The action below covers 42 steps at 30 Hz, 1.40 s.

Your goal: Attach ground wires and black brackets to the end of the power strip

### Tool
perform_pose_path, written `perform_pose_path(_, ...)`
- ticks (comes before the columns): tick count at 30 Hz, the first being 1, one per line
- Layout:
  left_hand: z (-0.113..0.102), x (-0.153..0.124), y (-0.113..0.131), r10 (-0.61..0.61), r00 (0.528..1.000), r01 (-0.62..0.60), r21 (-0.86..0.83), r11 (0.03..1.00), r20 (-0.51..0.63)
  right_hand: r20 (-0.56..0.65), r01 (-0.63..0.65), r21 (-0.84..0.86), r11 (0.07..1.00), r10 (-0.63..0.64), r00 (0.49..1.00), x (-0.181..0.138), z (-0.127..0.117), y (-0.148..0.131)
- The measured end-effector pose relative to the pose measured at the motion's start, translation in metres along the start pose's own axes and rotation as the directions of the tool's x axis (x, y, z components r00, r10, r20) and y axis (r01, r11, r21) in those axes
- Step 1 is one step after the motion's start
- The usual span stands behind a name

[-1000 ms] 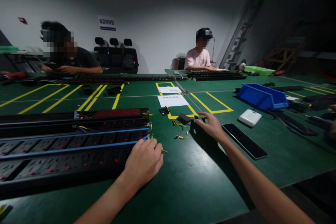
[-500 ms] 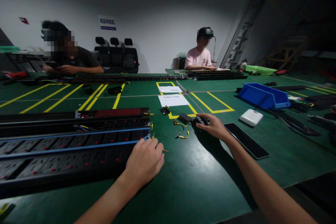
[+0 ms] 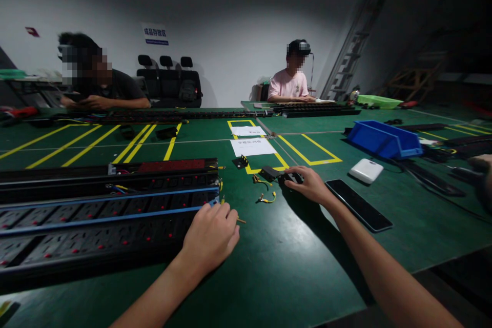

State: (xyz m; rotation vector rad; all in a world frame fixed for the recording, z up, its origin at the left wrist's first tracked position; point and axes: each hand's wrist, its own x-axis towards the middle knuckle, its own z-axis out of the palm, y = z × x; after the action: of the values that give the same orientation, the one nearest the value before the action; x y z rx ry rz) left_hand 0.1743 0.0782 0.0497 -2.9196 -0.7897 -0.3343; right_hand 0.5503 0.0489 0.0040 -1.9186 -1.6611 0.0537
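Observation:
My left hand is closed over the right end of the front black power strip, whose sockets have small red parts. That end is hidden under my fingers, and a thin copper-coloured tip pokes out beyond them. Across the bench, my right hand has thumb and fingers around a small black part; its shape is partly covered. Just left of it sits another black block. Two short yellow wires, one with a metal end, lie nearer to me. A black bracket stands beside the paper sheets.
More strips lie behind the front one. To the right are a phone, a white case and a blue bin. Printed sheets lie mid-bench. Two people sit across; part of another person's hand shows at the right edge.
The view has shifted slightly. Both my hands keep about the same places and grips. Another person's hand has come further into view at the right edge.

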Motion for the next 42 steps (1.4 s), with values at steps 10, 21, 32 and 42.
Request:
perform_pose_path(10, 0.0003, -0.0016, -0.0002, -0.004, 1.000, 0.004, -0.009, 1.000, 0.015, 0.019, 0.009, 0.015, 1.000, -0.009, 1.000, 0.0004, -0.0018, 0.0007)
perform_pose_path(21, -0.0001, 0.0001, 0.0006, -0.007, 1.000, 0.007, -0.003, 1.000, -0.003, 0.018, -0.083, 0.010, 0.997, 0.082, 0.996, -0.0019, -0.0044, -0.0001)
perform_pose_path(32, 0.0005, -0.0001, 0.0003, -0.007, 1.000, 0.007, 0.001, 1.000, 0.012, -0.018, -0.003, 0.010, 1.000, 0.003, 1.000, -0.0005, 0.0028, 0.0017)
perform_pose_path(42, 0.0013, -0.0001, -0.0001, 0.003, 1.000, -0.003, 0.022, 1.000, -0.008, 0.004, -0.002, 0.001, 1.000, 0.002, 1.000, 0.0030, 0.0006, -0.0021)
